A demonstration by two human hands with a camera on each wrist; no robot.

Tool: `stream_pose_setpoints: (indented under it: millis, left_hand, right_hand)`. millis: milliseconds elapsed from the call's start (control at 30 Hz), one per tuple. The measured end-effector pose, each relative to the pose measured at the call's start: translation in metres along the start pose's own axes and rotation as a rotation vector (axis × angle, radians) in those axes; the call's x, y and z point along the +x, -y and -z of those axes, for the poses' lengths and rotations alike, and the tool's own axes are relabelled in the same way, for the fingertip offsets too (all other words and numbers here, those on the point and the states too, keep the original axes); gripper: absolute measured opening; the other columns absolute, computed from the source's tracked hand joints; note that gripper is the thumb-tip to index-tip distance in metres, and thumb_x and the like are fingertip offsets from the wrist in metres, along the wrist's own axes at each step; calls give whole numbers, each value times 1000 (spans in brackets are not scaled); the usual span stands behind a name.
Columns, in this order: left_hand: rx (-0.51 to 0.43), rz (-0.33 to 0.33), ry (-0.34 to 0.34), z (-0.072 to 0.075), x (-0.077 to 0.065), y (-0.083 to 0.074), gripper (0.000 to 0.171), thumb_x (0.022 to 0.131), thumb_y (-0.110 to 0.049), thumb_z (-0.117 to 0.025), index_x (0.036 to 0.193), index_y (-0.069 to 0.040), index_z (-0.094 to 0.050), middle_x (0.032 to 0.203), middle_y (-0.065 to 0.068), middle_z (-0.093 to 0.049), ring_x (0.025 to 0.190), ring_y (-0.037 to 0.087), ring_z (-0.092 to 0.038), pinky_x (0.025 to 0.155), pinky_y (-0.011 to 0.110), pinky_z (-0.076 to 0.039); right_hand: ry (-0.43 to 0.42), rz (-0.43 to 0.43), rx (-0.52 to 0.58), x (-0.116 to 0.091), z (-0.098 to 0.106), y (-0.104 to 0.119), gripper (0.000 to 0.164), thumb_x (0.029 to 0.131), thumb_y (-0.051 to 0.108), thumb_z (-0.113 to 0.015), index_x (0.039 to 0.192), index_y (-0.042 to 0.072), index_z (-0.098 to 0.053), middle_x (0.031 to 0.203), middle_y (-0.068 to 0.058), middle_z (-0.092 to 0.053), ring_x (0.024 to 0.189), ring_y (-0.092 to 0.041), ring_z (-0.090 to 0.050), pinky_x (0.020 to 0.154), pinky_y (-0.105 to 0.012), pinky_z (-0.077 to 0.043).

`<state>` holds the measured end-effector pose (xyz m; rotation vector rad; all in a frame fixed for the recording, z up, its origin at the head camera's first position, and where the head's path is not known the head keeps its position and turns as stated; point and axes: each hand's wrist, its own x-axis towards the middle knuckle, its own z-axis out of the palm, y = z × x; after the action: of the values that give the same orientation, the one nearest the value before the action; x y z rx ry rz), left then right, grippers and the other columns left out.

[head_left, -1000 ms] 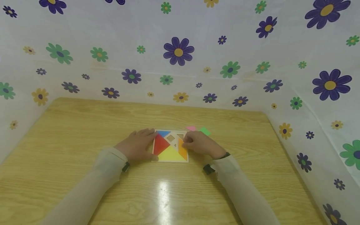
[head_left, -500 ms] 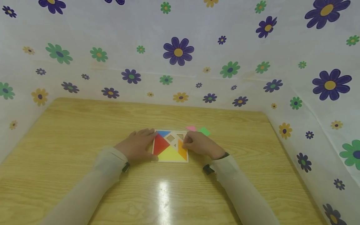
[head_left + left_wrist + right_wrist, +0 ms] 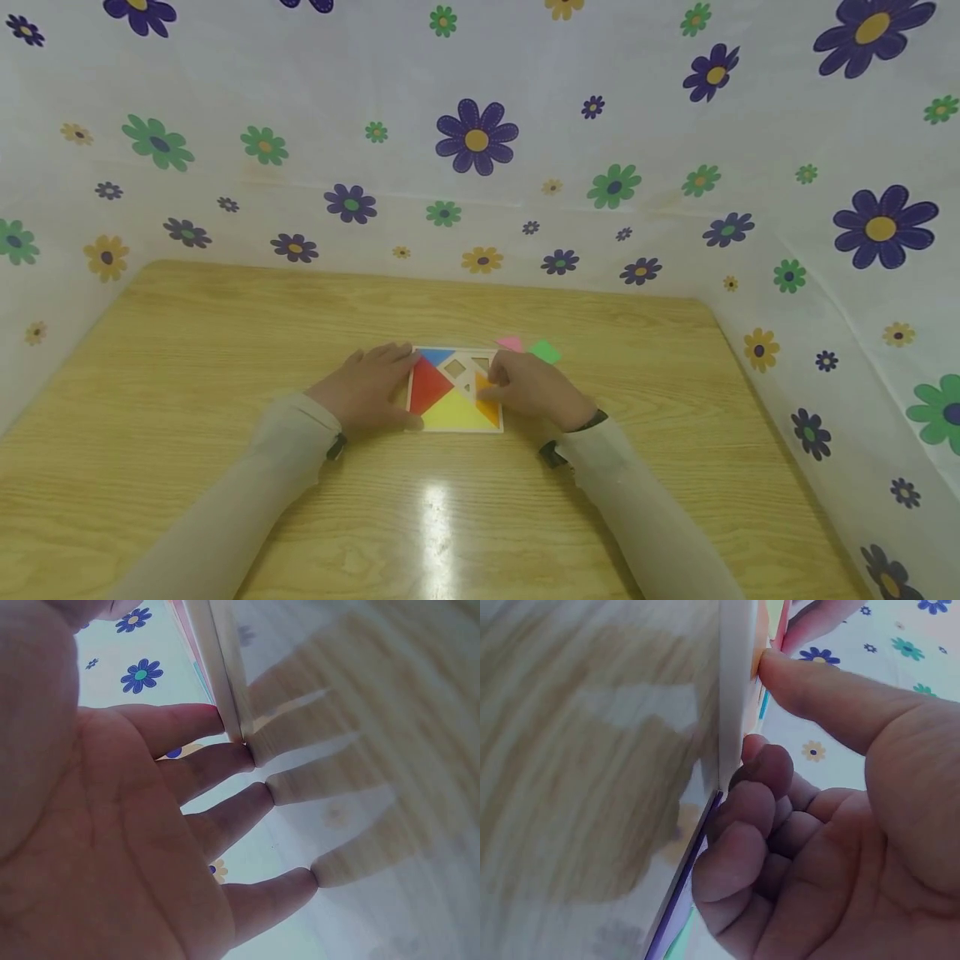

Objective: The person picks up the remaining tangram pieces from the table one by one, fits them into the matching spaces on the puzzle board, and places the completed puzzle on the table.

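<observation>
Puzzle board point(image 3: 468, 375) lies flat on the wood-grain surface point(image 3: 360, 517), mid-scene, between the two hands. Pale frame, flat coloured pieces seated in it: blue piece point(image 3: 433, 357) far left, red piece point(image 3: 429, 387) along the left, yellow piece point(image 3: 456, 412) on the near side, orange piece point(image 3: 489, 410) on the right. Three openings show tan in the far right part: one diamond-shaped, one triangular, one small.

Left hand point(image 3: 362, 389) at the board's left side. Grip is wide, fingers spread and nearly straight, nothing clasped. Thumb rests by the near left corner. Left wrist view: four fingertips down on the glossy surface, index against the board's edge.

Right hand point(image 3: 536, 387) at the right side. Thumb is out straight, pressing on the orange piece. Other four fingers curled in beside the board's right edge. Grip folded; no piece visible inside the curled fingers. Exact contact of the index tip: can't tell, other fingers block it.

Loose on the surface: pink piece point(image 3: 511, 342) just past the far right corner; green piece point(image 3: 545, 350) right of it, partly covered by the right hand. Purple piece point(image 3: 684, 879) shows edge-on in the right wrist view, flat on the surface, close to the curled fingers.

Both forearms come in from the near side, pale sleeves point(image 3: 247, 492), dark band at each wrist. Light streak on the surface, near the board. White flower-print cloth point(image 3: 315, 67) stands along the far, left and right sides.
</observation>
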<state>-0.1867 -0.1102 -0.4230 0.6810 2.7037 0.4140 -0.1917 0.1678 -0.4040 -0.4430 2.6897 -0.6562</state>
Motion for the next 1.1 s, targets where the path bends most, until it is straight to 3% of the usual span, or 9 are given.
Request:
stream_pose_setpoints:
  millis: [233,333,400,567,733,1100]
  left_hand:
    - [-2,-1,-2,-2,2,1,103,84,-64,-75,163,-16,-32,170,6,-27,158,33,-21,125,62,-19]
    - [-1,-4,-3,-1,2,0,103,83,-64,-75,163,-15,-33,170,6,-27,157,33,-22,125,63,-19]
    - [2,-8,-3,-1,2,0,103,84,-63,-75,163,-14,-33,170,7,-27,157,34,-22,124,63,-19]
    - [0,-6,2,1,1,-2,102,84,-62,-75,163,-15,-33,171,7,-26,157,33,-21,125,62,-19]
    - [-4,-6,-1,1,-1,-1,100,85,-60,-75,163,-14,-32,170,7,-28,157,34,-22,125,62,-19]
    - [12,-17,-8,-2,1,2,102,85,-64,-74,163,-13,-33,170,9,-29,157,34,-23,124,63,-21]
  right_hand:
    - [22,-8,28,0,0,-4,23,96,27,-74,107,10,-62,110,-6,-68,96,-21,-60,95,-42,-54]
    - [22,18,20,0,4,-9,19,98,29,-72,105,13,-63,109,-2,-69,98,-19,-62,94,-39,-54]
    - [13,19,43,-1,11,-13,17,99,31,-70,104,15,-64,103,-1,-69,93,-18,-62,87,-38,-55]
    - [-120,0,79,-7,38,-27,19,102,29,-65,110,12,-67,90,-4,-67,79,-21,-59,70,-36,-52]
    - [-220,-23,12,-13,55,-37,23,103,25,-64,118,8,-66,103,-9,-71,91,-24,-64,81,-41,-55]
    - [-191,-78,-81,-11,57,-48,25,101,19,-64,121,2,-66,107,-14,-70,97,-30,-66,85,-47,-56]
